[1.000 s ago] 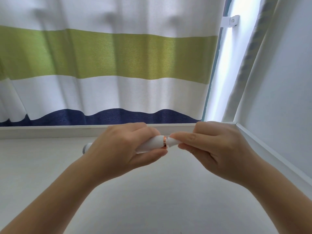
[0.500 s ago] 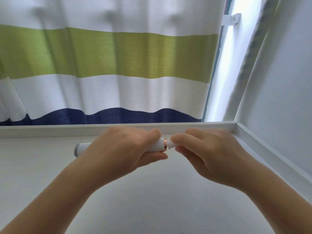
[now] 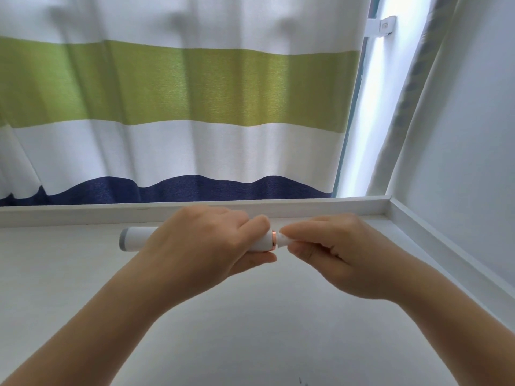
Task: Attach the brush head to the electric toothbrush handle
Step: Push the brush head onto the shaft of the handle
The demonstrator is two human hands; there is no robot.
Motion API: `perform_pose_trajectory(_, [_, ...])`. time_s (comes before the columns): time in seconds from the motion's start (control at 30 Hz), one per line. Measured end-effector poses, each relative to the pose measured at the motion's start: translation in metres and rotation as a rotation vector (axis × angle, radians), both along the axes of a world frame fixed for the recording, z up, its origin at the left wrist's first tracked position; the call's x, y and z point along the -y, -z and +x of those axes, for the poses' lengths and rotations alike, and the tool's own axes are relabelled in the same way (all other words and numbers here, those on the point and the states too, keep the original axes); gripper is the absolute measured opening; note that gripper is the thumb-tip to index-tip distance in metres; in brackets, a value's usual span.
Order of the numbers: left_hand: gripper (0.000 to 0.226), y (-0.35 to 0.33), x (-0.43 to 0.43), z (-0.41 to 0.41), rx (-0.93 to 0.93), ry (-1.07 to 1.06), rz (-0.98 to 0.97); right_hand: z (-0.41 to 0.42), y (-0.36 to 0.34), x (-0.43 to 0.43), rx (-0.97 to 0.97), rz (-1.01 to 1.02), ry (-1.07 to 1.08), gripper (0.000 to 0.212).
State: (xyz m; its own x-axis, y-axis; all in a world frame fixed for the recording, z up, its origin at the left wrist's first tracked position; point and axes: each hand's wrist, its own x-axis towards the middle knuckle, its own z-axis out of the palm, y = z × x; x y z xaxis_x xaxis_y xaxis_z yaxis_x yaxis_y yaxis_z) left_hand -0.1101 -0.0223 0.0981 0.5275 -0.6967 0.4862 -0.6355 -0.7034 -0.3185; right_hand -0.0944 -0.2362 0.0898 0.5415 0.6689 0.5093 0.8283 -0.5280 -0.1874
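While both forearms reach in over a white table [image 3: 250, 344], a person holds an electric toothbrush handle [image 3: 136, 238] level above it, seen from the head camera. The left hand [image 3: 203, 246] is wrapped around the middle of the white handle, fingers curled over the top and thumb beneath, so that only the grey-capped end shows to the left of the knuckles and a short stretch with a copper-coloured ring [image 3: 274, 240] shows to the right of the fingertips. The right hand [image 3: 340, 254] is closed in a pinch on the brush head [image 3: 284, 239], of which just a small white base shows between thumb and forefinger, right against the ring; the bristle end is hidden inside the hand. Whether the head is fully seated cannot be told.

No container is in sight. Just beyond the fingers runs the raised white rim [image 3: 195, 208] along the table's far edge, meeting a second rim at the corner to the right of the right hand. Behind it hangs a curtain [image 3: 178, 107] banded white, green and navy, with a bright strip of window [image 3: 373, 121] and a pale wall [image 3: 473, 162] further right. Beneath and nearer than the hands the tabletop lies bare, with open room to the left of the handle's end as well.
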Motion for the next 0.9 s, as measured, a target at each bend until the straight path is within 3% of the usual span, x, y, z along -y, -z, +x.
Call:
perform_pose_trajectory(0.13, [0.042,-0.002,-0.006,0.005,-0.309,-0.018,-0.291,-0.004,-0.004,-0.004,0.253,-0.103,0.076,0.022])
perform_pose_trajectory(0.2, [0.045,0.001,-0.01,0.009,-0.49,-0.035,-0.321,-0.004,-0.004,-0.004,0.363,-0.14,0.086,0.021])
perform_pose_trajectory(0.27, [0.04,0.004,-0.01,0.011,-0.558,-0.042,-0.275,-0.003,-0.005,-0.001,0.406,-0.145,0.071,0.02])
perform_pose_trajectory(0.53, [0.059,0.01,-0.004,0.009,-0.313,-0.152,-0.155,0.002,0.0,0.001,0.215,-0.068,0.062,0.024])
perform_pose_trajectory(0.7, [0.053,0.004,-0.01,0.007,-0.439,-0.152,-0.199,0.004,0.0,0.001,0.083,-0.008,0.008,0.021])
perform_pose_trajectory(0.9, [0.044,0.009,-0.007,0.014,-0.208,-0.083,-0.217,0.003,-0.003,-0.002,0.415,-0.103,0.114,0.021])
